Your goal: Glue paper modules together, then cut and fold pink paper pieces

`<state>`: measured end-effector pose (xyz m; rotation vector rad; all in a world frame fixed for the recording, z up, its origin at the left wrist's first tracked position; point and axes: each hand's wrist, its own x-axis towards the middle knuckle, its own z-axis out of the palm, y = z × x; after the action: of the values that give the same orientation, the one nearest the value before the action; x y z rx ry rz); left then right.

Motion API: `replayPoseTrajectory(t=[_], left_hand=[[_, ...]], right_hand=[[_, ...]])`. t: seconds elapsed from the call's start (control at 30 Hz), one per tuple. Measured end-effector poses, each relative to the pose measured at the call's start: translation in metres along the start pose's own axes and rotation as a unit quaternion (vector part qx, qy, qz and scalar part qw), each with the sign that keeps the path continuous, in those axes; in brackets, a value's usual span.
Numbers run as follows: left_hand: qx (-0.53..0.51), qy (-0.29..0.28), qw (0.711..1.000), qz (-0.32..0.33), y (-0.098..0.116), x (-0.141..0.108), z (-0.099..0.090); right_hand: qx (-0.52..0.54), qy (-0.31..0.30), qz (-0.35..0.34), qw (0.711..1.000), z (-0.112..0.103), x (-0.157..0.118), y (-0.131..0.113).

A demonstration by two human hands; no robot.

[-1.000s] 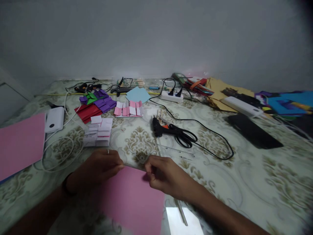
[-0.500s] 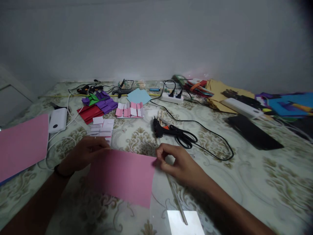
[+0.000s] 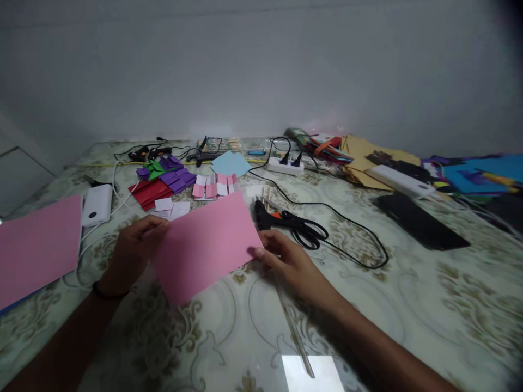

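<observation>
A plain pink sheet (image 3: 208,245) is held up above the patterned cover, tilted with its right side higher. My left hand (image 3: 137,247) pinches its upper left corner. On the other side, my right hand (image 3: 288,261) grips the sheet's right edge near the lower corner, thumb on top. Just beyond my right hand lie a black glue gun (image 3: 265,216) and black-handled scissors (image 3: 306,226). A thin metallic rod (image 3: 300,343) rests partly on a white paper piece (image 3: 312,373) close to me.
Pink sheets (image 3: 38,245) and a white power bank (image 3: 97,205) lie left. Folded purple papers (image 3: 177,177) and a power strip (image 3: 285,166) with a trailing black cable sit behind. At right are a black flat object (image 3: 423,220) and coloured papers (image 3: 474,174).
The pink sheet has turned, its right side rising and its lower left corner showing. My right hand has shifted its hold from the upper corner to the right edge.
</observation>
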<state>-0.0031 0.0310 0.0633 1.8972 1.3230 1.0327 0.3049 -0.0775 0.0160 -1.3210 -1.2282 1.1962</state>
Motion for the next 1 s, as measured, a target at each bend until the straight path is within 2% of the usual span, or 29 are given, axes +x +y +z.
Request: replayPoseTrajectory(t=[0.13,0.27,0.33,0.5,0.67,0.8,1.0], left_hand=[[-0.024,-0.009,1.0,-0.012,0.001,-0.004,0.004],[-0.059,-0.029,0.998,-0.025,-0.002,-0.005,0.004],[-0.113,-0.047,0.992,-0.038,-0.004,-0.005,0.002],[-0.275,-0.13,0.95,-0.077,-0.004,-0.009,-0.003],[-0.342,-0.188,0.914,-0.113,-0.004,-0.012,0.004],[-0.349,-0.215,0.901,-0.14,-0.004,-0.013,0.013],[-0.357,-0.241,0.889,-0.157,0.0,-0.026,0.025]], right_hand=[[0.058,0.019,0.033,0.998,0.0,0.001,-0.002],[0.05,0.034,0.038,0.997,-0.003,0.002,-0.003],[0.045,0.031,0.039,0.998,-0.004,0.002,-0.003],[0.047,0.014,0.015,0.999,-0.004,-0.001,-0.006],[0.028,-0.001,0.008,1.0,-0.003,-0.003,-0.008],[0.021,-0.038,0.021,0.999,-0.004,-0.002,-0.009],[0.058,-0.15,0.076,0.984,-0.002,-0.006,-0.011]])
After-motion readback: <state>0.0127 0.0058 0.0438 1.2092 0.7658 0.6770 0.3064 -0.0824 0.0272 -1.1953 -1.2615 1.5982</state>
